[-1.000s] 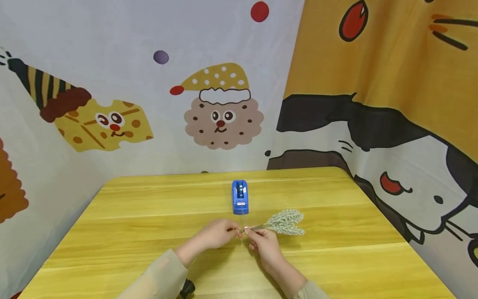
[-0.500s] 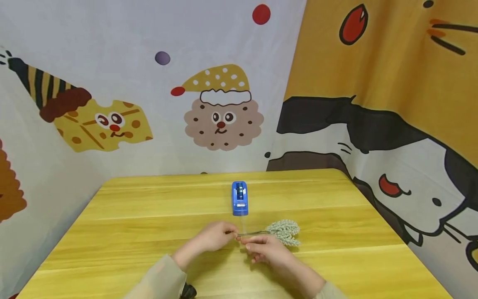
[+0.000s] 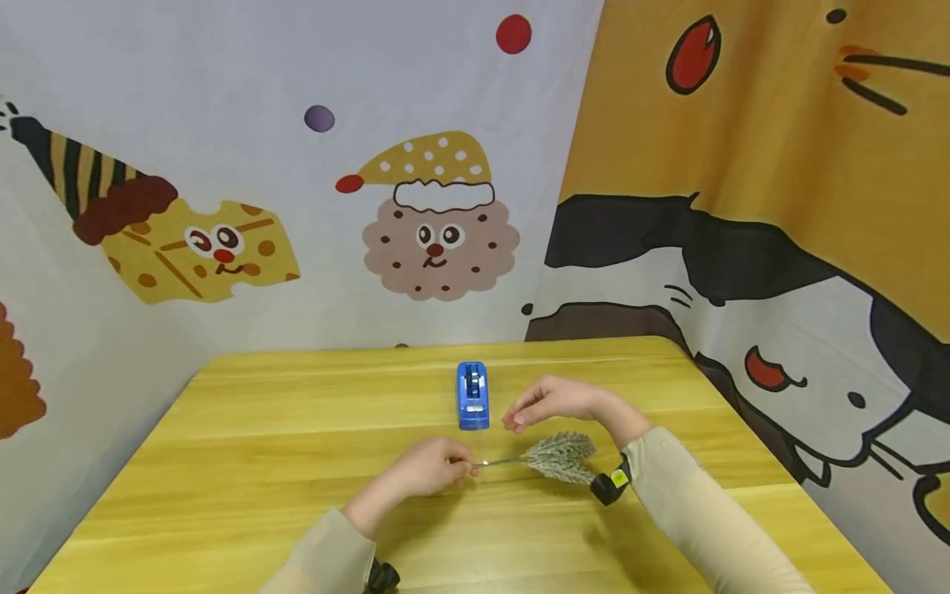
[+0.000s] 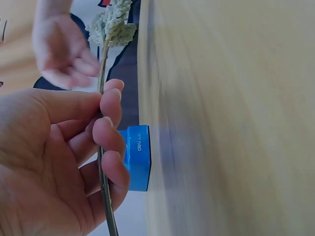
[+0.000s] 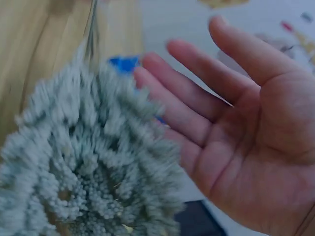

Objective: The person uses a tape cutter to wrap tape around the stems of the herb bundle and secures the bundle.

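Observation:
My left hand (image 3: 434, 464) pinches the thin stems (image 3: 503, 460) of a bunch of pale green, grainy flower spikes (image 3: 562, 456), whose heads point right. In the left wrist view, thumb and fingertips meet around the dark stems (image 4: 104, 64). A glint of clear tape shows on the stems just past the fingers. My right hand (image 3: 557, 400) hovers beyond the bunch, to the right of a blue tape dispenser (image 3: 472, 404). Its fingers are loosely extended and hold nothing, as the right wrist view of the hand (image 5: 236, 123) shows, with the blurred heads (image 5: 93, 147) beside it.
The wooden table (image 3: 260, 462) runs back to a cartoon-printed cloth (image 3: 445, 82) behind and around it. A black wrist camera (image 3: 609, 488) on the right wrist overlaps the tips of the flower heads in the head view.
My right hand has let go of the stems and moved up and over the bunch to beside the dispenser. The left hand keeps its hold, staying nearly still.

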{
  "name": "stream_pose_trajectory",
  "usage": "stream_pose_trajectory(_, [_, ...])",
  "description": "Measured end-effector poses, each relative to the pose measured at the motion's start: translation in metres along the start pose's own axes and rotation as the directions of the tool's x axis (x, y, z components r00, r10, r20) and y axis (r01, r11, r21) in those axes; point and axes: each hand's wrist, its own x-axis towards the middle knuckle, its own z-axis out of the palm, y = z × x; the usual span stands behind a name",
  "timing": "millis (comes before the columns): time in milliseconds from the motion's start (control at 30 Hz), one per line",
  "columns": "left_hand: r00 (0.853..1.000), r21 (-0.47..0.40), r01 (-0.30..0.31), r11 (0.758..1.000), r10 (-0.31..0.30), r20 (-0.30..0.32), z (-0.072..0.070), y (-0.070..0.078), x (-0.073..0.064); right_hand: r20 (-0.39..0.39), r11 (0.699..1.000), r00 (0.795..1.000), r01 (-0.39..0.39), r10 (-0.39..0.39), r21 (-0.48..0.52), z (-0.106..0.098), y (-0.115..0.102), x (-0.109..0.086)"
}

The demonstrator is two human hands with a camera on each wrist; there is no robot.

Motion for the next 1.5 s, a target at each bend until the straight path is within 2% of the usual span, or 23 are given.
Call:
stream_pose_trajectory(100, [1.0,-0.004,-0.009,1.0,0.009,0.0,0.001,-0.002,0.001,0.125,0.995,0.988,-0.094,0.096,-0.025,-0.002,0.01,0.013])
stream_pose_trajectory(200, [1.0,-0.011,-0.007,1.0,0.007,-0.001,0.001,-0.004,0.001,0.19,0.984,0.967,-0.152,0.168,-0.096,0.003,0.011,0.024])
stream_pose_trajectory(367, [1.0,-0.012,0.001,1.0,-0.001,0.005,-0.001,-0.008,0.002,0.257,0.945,0.947,-0.111,0.195,-0.309,0.017,-0.002,0.039])
stream_pose_trajectory(467, [1.0,-0.022,0.007,1.0,-0.006,0.013,-0.002,-0.009,0.003,0.267,0.935,0.942,-0.104,0.202,-0.34,0.024,-0.007,0.043])
stream_pose_trajectory(667, [0.999,-0.064,0.027,0.998,-0.025,0.027,-0.004,-0.01,0.005,0.209,0.98,0.963,-0.143,0.17,-0.138,0.038,-0.001,0.041])
stream_pose_trajectory(767, [0.999,-0.085,0.033,0.996,-0.03,0.036,-0.004,-0.011,0.005,0.167,0.987,0.975,-0.13,0.145,-0.098,0.043,0.0,0.039])
stream_pose_trajectory(900, [0.999,-0.091,0.041,0.995,-0.037,0.038,-0.005,-0.012,0.005,0.09,0.988,0.989,-0.107,0.117,-0.112,0.05,-0.001,0.037])
stream_pose_trajectory(1033, [0.998,-0.094,0.057,0.994,-0.053,0.043,-0.004,-0.011,0.004,0.03,0.983,0.994,-0.097,0.103,-0.154,0.054,0.001,0.034])
stream_pose_trajectory(1500, [0.997,-0.108,0.076,0.991,-0.075,0.013,-0.002,-0.009,0.004,-0.103,0.959,0.992,-0.105,0.08,-0.264,0.063,-0.001,0.031])
